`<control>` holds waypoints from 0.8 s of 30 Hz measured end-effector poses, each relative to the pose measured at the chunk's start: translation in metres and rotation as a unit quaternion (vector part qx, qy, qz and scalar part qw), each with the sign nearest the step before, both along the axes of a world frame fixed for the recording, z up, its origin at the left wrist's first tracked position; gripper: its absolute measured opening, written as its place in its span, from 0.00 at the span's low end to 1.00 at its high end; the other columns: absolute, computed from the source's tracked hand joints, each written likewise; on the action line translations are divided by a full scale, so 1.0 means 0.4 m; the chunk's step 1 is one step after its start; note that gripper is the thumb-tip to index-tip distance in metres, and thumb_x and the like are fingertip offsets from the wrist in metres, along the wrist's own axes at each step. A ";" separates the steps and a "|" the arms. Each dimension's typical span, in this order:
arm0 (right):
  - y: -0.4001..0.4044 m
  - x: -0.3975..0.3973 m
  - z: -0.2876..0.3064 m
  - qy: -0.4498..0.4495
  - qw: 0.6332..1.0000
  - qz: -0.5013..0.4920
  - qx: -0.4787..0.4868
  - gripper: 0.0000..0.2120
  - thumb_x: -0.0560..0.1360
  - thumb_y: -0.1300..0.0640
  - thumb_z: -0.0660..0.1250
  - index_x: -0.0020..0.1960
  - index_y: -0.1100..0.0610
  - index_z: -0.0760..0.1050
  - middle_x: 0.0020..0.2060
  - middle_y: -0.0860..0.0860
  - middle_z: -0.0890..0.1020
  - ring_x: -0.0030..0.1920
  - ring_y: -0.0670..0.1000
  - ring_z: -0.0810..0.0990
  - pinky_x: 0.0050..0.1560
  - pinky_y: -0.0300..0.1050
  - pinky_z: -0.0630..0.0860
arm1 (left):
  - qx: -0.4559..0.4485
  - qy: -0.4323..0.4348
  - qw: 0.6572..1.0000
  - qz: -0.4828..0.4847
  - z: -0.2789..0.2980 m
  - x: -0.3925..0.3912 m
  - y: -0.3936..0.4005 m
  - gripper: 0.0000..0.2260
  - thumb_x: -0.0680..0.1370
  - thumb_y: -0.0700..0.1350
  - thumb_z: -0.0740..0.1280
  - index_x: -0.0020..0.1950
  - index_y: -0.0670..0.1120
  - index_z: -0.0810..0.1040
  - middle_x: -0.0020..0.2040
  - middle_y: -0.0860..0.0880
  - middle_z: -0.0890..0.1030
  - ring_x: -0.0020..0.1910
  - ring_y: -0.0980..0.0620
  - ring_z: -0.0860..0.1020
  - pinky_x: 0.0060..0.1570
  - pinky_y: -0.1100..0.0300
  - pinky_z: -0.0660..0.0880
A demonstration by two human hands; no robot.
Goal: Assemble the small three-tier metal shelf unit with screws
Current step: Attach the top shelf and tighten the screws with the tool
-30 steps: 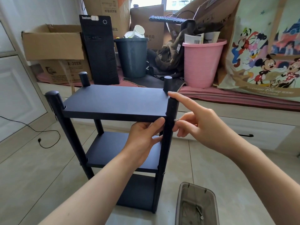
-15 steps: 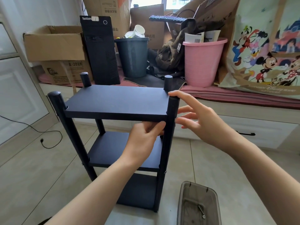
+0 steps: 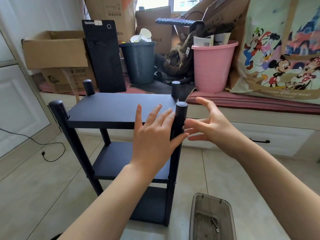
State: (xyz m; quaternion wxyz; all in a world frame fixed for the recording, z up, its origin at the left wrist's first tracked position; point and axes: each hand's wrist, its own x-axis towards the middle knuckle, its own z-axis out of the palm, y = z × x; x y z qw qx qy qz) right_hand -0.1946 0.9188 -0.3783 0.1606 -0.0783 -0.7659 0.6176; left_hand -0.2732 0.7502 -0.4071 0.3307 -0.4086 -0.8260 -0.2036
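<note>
Shelf unit (image 3: 121,110) stands upright on the floor. Left hand (image 3: 152,135) and right hand (image 3: 213,125), fingers spread, flank its near-right post (image 3: 180,118), gripping nothing. Judged rigid, light, smooth; hold by posts.

Pale tiled floor (image 3: 34,196), white cabinet doors (image 3: 15,104) at left, daylit window (image 3: 181,2) above a cluttered bench (image 3: 259,118) with drawers.

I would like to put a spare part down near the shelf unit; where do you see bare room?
The top tier is bare left of the left hand. Open floor tiles lie left of the shelf unit, short of the black cable. The floor between the unit's front right post and the clear plastic box is narrow. The bench behind is crowded with boxes and bins.
</note>
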 end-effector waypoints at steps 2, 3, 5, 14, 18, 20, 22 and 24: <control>0.010 -0.005 -0.002 -0.047 0.997 0.026 -0.055 0.33 0.75 0.49 0.72 0.74 0.46 0.61 0.50 0.54 0.86 0.50 0.53 0.86 0.46 0.44 0.82 | 0.028 -0.009 1.000 0.005 0.001 0.000 0.012 0.28 0.78 0.65 0.59 0.62 0.45 0.82 0.60 0.49 0.84 0.66 0.46 0.78 0.74 0.33 0.58; 0.014 -0.010 -0.003 -0.066 0.994 0.043 -0.072 0.31 0.74 0.44 0.72 0.73 0.47 0.65 0.52 0.54 0.86 0.52 0.53 0.85 0.47 0.45 0.81 | 0.042 -0.010 0.999 0.004 0.001 -0.001 0.016 0.27 0.78 0.64 0.59 0.60 0.46 0.83 0.59 0.49 0.85 0.65 0.46 0.79 0.74 0.33 0.58; 0.018 -0.028 -0.006 -0.096 0.985 0.049 -0.138 0.32 0.72 0.33 0.66 0.68 0.51 0.73 0.55 0.55 0.85 0.53 0.53 0.85 0.50 0.49 0.81 | 0.060 -0.010 0.998 0.005 0.000 -0.001 0.021 0.23 0.78 0.62 0.62 0.59 0.46 0.84 0.58 0.50 0.85 0.63 0.46 0.80 0.74 0.33 0.58; -0.054 -0.123 -0.006 -0.086 0.927 0.025 -0.365 0.17 0.77 0.49 0.66 0.37 0.59 0.83 0.33 0.54 0.81 0.36 0.53 0.81 0.43 0.48 0.81 | 0.038 -0.033 0.999 0.020 -0.001 0.008 0.023 0.27 0.79 0.62 0.60 0.67 0.46 0.80 0.66 0.49 0.81 0.69 0.48 0.76 0.77 0.39 0.52; -0.062 -0.139 -0.014 -0.038 0.923 0.016 -0.383 0.11 0.78 0.58 0.63 0.43 0.62 0.80 0.38 0.57 0.80 0.36 0.54 0.82 0.40 0.45 0.82 | 0.036 -0.031 0.999 0.006 -0.003 0.002 0.019 0.27 0.79 0.62 0.58 0.68 0.45 0.80 0.65 0.49 0.81 0.69 0.48 0.76 0.77 0.39 0.51; -0.061 -0.140 -0.018 -0.032 0.922 0.023 -0.384 0.11 0.78 0.59 0.62 0.44 0.63 0.81 0.41 0.59 0.81 0.39 0.55 0.84 0.43 0.47 0.82 | 0.047 -0.032 0.998 -0.008 -0.005 -0.002 0.017 0.26 0.79 0.61 0.60 0.68 0.46 0.80 0.64 0.49 0.82 0.68 0.48 0.76 0.77 0.40 0.51; -0.062 -0.136 -0.021 -0.025 0.924 0.030 -0.380 0.12 0.78 0.59 0.62 0.46 0.64 0.81 0.43 0.60 0.83 0.42 0.56 0.85 0.45 0.48 0.83 | 0.060 -0.034 0.997 -0.023 -0.004 -0.004 0.014 0.25 0.79 0.61 0.61 0.67 0.46 0.81 0.63 0.50 0.83 0.67 0.48 0.76 0.77 0.41 0.50; -0.062 -0.133 -0.023 -0.021 0.928 0.029 -0.370 0.12 0.79 0.59 0.62 0.48 0.65 0.81 0.46 0.61 0.84 0.44 0.57 0.85 0.47 0.50 0.83 | 0.071 -0.040 0.996 -0.043 -0.002 -0.007 0.012 0.24 0.78 0.60 0.62 0.65 0.47 0.82 0.62 0.51 0.83 0.66 0.48 0.77 0.76 0.43 0.52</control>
